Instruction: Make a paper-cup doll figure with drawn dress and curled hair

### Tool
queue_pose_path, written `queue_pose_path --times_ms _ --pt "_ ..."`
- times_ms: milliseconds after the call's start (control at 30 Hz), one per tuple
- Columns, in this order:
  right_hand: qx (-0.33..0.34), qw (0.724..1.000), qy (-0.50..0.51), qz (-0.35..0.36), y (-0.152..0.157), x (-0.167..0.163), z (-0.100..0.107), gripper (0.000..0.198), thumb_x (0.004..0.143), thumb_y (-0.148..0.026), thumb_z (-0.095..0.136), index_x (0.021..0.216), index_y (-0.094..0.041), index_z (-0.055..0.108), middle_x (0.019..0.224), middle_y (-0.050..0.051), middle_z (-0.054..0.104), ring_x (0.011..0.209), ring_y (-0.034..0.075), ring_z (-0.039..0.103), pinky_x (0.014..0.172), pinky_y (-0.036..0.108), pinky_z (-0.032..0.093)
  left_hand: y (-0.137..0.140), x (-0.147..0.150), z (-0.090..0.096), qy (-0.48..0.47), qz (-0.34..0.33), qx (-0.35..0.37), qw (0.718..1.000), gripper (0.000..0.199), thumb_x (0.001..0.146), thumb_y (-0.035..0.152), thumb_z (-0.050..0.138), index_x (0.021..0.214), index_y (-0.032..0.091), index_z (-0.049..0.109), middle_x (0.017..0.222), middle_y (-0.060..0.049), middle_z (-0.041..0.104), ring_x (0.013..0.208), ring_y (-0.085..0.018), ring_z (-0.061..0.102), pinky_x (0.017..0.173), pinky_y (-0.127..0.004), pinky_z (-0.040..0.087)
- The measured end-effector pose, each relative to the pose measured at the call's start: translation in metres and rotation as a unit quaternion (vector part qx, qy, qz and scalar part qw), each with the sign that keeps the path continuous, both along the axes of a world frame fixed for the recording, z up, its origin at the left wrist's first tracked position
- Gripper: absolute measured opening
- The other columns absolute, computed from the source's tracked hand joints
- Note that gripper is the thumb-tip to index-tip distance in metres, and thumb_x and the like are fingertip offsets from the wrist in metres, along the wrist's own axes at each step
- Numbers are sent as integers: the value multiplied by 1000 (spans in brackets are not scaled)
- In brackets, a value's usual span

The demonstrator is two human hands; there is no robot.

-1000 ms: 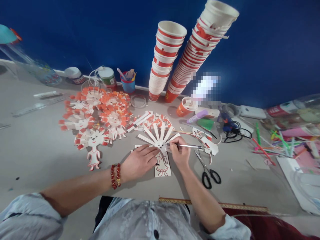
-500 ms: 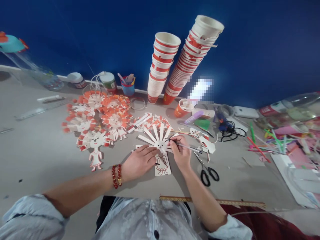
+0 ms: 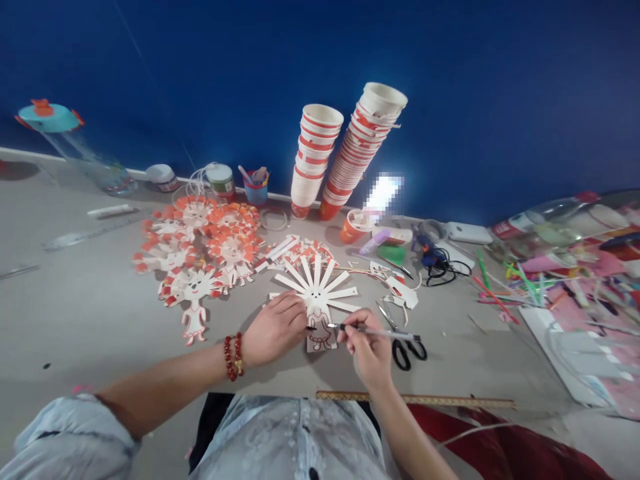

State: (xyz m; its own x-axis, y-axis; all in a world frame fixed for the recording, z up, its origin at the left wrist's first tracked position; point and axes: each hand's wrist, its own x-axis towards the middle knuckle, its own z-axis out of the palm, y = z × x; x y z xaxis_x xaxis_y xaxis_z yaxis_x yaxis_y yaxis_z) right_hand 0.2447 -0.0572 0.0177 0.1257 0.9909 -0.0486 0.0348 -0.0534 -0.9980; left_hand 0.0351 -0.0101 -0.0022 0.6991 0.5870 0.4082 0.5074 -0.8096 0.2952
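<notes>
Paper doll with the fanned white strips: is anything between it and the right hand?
Nothing visible blocks the way from the right hand to the paper doll; only the pen it holds spans the gap. The scissors lie on the hand's far side, away from the doll.

2 stacks of paper cups (image 3: 313,160) stand before the blue wall (image 3: 200,73), near a blue tub (image 3: 257,194).

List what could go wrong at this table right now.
The pen in the right hand points at the drawn paper figure, so a slip might leave a stray mark. The scissors lie close beside that hand with blades slightly apart; it could brush them. Both tall cup stacks look tilted, so a bump might topple them.
</notes>
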Motion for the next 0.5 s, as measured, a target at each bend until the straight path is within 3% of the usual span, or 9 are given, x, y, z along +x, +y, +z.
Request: queue_pose_path --times_ms 133,500 --pt "-24 999 27 35 -22 -13 1 12 83 -30 58 79 -20 55 58 -1 63 43 9 44 42 20 33 -12 3 10 -12 -11 -23 1000 31 94 43 53 77 17 56 76 -3 60 82 -21 55 89 -41 47" --pt "48 998 26 14 -61 -19 -1 14 87 -32 57 79 -20 59 59 -1 60 45 9 43 42 19 33 -44 14 28 20 -15 -60 998 39 97 46 46 73 17 54 73 -4 60 77 -21 54 75 -34 41"
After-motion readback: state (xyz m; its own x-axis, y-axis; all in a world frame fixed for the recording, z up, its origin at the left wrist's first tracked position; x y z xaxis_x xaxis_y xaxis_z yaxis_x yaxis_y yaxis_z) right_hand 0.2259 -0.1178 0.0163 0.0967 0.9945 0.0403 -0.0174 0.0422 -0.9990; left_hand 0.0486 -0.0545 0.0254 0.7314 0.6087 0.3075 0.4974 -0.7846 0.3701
